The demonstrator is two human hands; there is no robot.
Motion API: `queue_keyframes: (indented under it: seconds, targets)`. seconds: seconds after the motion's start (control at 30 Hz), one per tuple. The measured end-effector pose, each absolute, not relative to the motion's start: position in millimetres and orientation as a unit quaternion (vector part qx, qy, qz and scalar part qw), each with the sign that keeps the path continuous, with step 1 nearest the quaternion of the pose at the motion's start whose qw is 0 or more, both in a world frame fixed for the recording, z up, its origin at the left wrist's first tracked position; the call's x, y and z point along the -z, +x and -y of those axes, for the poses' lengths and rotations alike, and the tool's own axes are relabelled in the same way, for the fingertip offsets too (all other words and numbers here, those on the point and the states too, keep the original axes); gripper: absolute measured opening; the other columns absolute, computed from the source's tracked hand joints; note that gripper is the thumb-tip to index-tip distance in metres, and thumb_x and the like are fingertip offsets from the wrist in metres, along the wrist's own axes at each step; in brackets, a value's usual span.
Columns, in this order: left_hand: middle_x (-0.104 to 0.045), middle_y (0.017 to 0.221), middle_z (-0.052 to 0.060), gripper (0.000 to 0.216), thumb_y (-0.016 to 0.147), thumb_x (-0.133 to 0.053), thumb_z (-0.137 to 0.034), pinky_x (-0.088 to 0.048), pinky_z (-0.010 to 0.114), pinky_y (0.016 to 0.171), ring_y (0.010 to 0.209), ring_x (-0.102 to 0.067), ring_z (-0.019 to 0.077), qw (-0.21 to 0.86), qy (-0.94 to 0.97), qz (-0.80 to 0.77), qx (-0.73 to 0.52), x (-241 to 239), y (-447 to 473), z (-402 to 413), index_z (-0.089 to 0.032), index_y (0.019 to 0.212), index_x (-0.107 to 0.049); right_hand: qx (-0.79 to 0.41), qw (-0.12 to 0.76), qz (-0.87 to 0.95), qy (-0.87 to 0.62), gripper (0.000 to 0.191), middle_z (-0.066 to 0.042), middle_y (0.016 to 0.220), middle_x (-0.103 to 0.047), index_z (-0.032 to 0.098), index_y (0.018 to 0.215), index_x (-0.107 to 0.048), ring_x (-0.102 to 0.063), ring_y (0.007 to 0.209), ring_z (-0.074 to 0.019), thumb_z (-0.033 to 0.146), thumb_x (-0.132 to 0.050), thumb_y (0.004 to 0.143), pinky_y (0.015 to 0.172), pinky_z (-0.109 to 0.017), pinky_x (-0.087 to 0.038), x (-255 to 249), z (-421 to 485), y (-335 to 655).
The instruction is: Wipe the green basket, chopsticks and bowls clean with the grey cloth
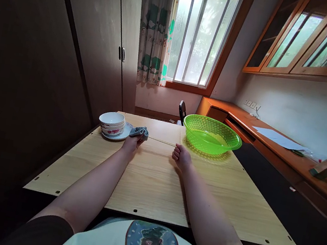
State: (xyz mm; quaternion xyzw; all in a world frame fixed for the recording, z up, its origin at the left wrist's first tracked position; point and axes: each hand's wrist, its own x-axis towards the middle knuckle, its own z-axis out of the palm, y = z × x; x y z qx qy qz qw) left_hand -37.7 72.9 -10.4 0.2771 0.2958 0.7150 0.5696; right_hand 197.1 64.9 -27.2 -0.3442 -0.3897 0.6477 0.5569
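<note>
My left hand (132, 144) is closed around a crumpled grey-blue cloth (139, 132), just right of the stacked bowls. Thin, pale chopsticks (162, 141) stretch level from the cloth across to my right hand (181, 156), whose fingers are curled into a fist around their end. Whether the cloth wraps their far end is hidden. Several white bowls (112, 120) with a pink flower pattern are stacked on a white plate (123, 133). To the right, just beyond my right hand, stands a translucent green basket (210, 141).
Everything stands on a pale wooden table (146, 183) with small dark holes along its edges. Behind it is a dark chair (182, 111). A dark wardrobe (96, 34) rises at the left. Along the right wall runs an orange-brown desk (258, 124) with papers (279, 138).
</note>
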Motion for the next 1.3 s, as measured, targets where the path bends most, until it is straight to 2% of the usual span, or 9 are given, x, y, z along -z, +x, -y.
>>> queue_keyframes:
  seconds: [0.17, 0.37, 0.5, 0.63, 0.83, 0.97, 1.07, 1.2, 1.3]
  targets:
    - [-0.073, 0.09, 0.002, 0.031, 0.065, -0.075, -0.009, -0.055, 0.021, 0.072, 0.084, -0.067, 0.0127, 0.569, 0.296, -0.308, -0.703, 13, -38, -72, -0.021, 0.092, -0.069, -0.601, 0.599, 0.373, -0.375, 0.035, 0.01, 0.044, -0.033, 0.023, 0.061, -0.036, -0.026, 0.036, -0.0052, 0.038, -0.065, 0.075, 0.035, -0.021, -0.017, 33, -69, 196]
    - [-0.074, 0.093, 0.005, 0.039, 0.06, -0.075, -0.01, -0.054, 0.03, 0.081, 0.087, -0.068, 0.0174, 0.603, 0.341, -0.332, -0.64, 19, -28, -67, -0.019, 0.098, -0.07, -0.562, 0.656, 0.297, -0.407, 0.027, 0.001, 0.056, -0.06, 0.021, 0.071, -0.049, -0.041, 0.039, -0.0069, 0.042, -0.063, 0.082, 0.035, -0.02, -0.032, 35, -68, 190]
    - [-0.074, 0.094, 0.006, 0.041, 0.059, -0.076, -0.011, -0.052, 0.034, 0.086, 0.088, -0.067, 0.0189, 0.605, 0.353, -0.337, -0.629, 19, -22, -63, -0.018, 0.098, -0.071, -0.645, 0.629, 0.253, -0.353, 0.018, 0.0, 0.071, -0.068, 0.021, 0.078, -0.055, -0.05, 0.048, -0.007, 0.034, -0.064, 0.085, 0.043, -0.018, -0.043, 33, -64, 185]
    - [-0.074, 0.09, 0.006, 0.042, 0.056, -0.078, -0.011, -0.052, 0.036, 0.085, 0.086, -0.067, 0.02, 0.608, 0.366, -0.331, -0.622, 19, -19, -60, -0.017, 0.097, -0.071, -0.678, 0.561, 0.329, -0.342, 0.017, -0.001, 0.085, -0.07, 0.022, 0.089, -0.062, -0.053, 0.052, -0.0074, 0.034, -0.07, 0.08, 0.045, -0.019, -0.045, 33, -58, 178]
    - [-0.074, 0.092, 0.006, 0.044, 0.059, -0.078, -0.013, -0.052, 0.034, 0.084, 0.085, -0.068, 0.0181, 0.619, 0.359, -0.324, -0.619, 19, -21, -61, -0.018, 0.101, -0.07, -0.65, 0.577, 0.349, -0.351, 0.021, -0.001, 0.1, -0.068, 0.026, 0.094, -0.063, -0.064, 0.075, -0.0124, 0.04, -0.069, 0.079, 0.055, -0.021, -0.048, 28, -52, 177]
    - [-0.074, 0.091, 0.004, 0.036, 0.062, -0.075, -0.01, -0.054, 0.028, 0.078, 0.082, -0.068, 0.015, 0.618, 0.32, -0.327, -0.639, 18, -24, -65, -0.02, 0.096, -0.069, -0.599, 0.645, 0.31, -0.36, 0.019, 0.0, 0.095, -0.068, 0.026, 0.09, -0.058, -0.065, 0.081, -0.0138, 0.043, -0.063, 0.082, 0.06, -0.023, -0.049, 24, -57, 187]
    - [-0.073, 0.086, 0.002, 0.028, 0.065, -0.072, -0.007, -0.055, 0.024, 0.073, 0.077, -0.068, 0.0124, 0.617, 0.288, -0.334, -0.652, 16, -27, -67, -0.02, 0.09, -0.068, -0.564, 0.698, 0.254, -0.361, 0.023, 0.0, 0.081, -0.067, 0.024, 0.081, -0.05, -0.064, 0.075, -0.0133, 0.045, -0.06, 0.084, 0.06, -0.024, -0.049, 21, -62, 196]
    - [-0.073, 0.089, 0.002, 0.026, 0.068, -0.072, -0.007, -0.056, 0.023, 0.074, 0.079, -0.068, 0.012, 0.658, 0.301, -0.308, -0.618, 17, -27, -65, -0.019, 0.091, -0.068, -0.539, 0.713, 0.267, -0.36, 0.032, 0.008, 0.052, -0.046, 0.025, 0.08, -0.044, -0.045, 0.044, -0.0089, 0.054, -0.058, 0.083, 0.046, -0.022, -0.038, 21, -62, 200]
    - [-0.073, 0.094, 0.005, 0.027, 0.068, -0.074, -0.008, -0.056, 0.026, 0.078, 0.083, -0.068, 0.0139, 0.699, 0.332, -0.285, -0.566, 20, -23, -60, -0.017, 0.093, -0.069, -0.585, 0.634, 0.365, -0.35, 0.031, 0.011, 0.047, -0.028, 0.025, 0.083, -0.047, -0.022, 0.036, -0.0069, 0.055, -0.056, 0.082, 0.038, -0.022, -0.02, 19, -56, 193]
